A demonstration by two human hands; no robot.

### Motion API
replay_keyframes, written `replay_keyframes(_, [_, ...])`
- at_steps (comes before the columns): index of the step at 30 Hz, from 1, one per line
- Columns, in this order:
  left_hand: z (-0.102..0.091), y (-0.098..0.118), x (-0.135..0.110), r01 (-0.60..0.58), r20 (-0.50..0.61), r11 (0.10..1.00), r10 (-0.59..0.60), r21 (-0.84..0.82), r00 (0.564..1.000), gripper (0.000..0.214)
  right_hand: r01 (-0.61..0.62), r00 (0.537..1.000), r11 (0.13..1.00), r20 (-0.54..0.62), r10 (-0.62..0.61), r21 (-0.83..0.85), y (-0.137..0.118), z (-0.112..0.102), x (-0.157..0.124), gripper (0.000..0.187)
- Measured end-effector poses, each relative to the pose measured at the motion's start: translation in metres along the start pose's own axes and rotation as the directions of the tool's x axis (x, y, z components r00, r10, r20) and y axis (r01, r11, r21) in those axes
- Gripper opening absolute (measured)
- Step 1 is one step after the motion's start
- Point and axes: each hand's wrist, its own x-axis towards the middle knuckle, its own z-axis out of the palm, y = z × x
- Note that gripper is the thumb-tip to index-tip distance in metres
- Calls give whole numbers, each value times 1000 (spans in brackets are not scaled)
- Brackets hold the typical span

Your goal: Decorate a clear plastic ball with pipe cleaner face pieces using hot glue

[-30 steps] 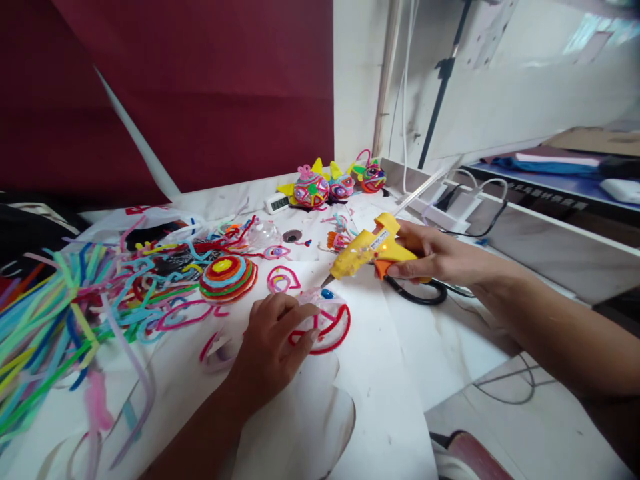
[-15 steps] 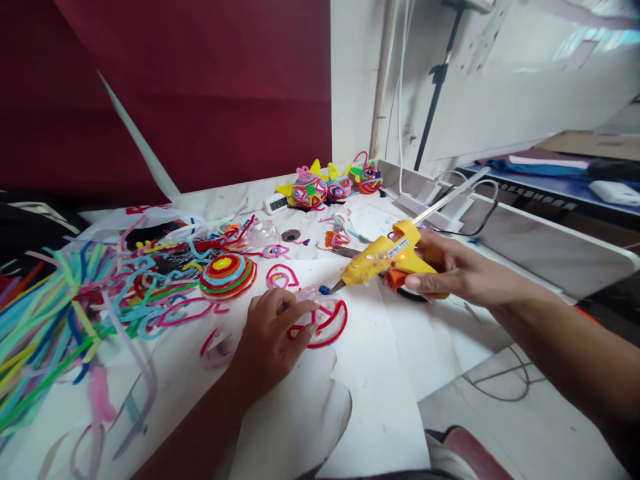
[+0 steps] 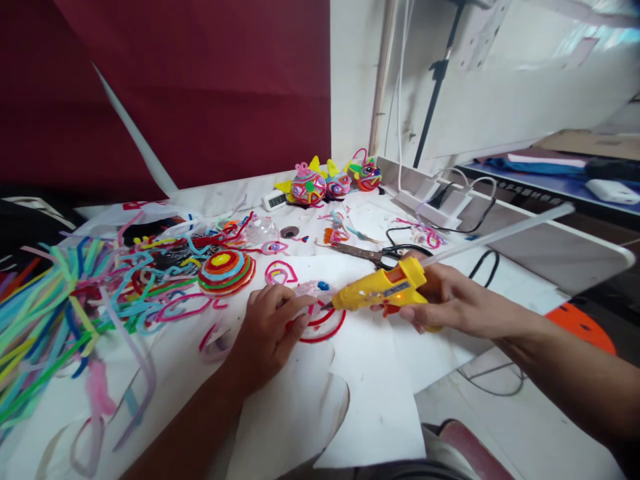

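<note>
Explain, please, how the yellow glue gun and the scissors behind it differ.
The glue gun is bulky and mostly yellow; the scissors are slim, with dark blades and black handles. The glue gun is held in the right hand, while the scissors lie flat outside its grip. A long pale stick extends from the glue gun's back; the scissors have none. Both point roughly toward the picture's left side.

Red loop (image 3: pixel 330 335) part-hidden, nozzle tip (image 3: pixel 328 306) perhaps blurred
</note>
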Motion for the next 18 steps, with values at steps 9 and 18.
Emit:
replay_keyframes(9, [-1, 1, 0, 10, 28, 1000, -9, -25, 1000, 25, 110, 994, 973, 19, -108, -204, 10, 13, 0, 20])
replay_keyframes(18, [-3, 2, -1, 32, 50, 997, -29, -66, 998, 30, 170, 983, 926, -5, -182, -336, 15, 16, -1, 18])
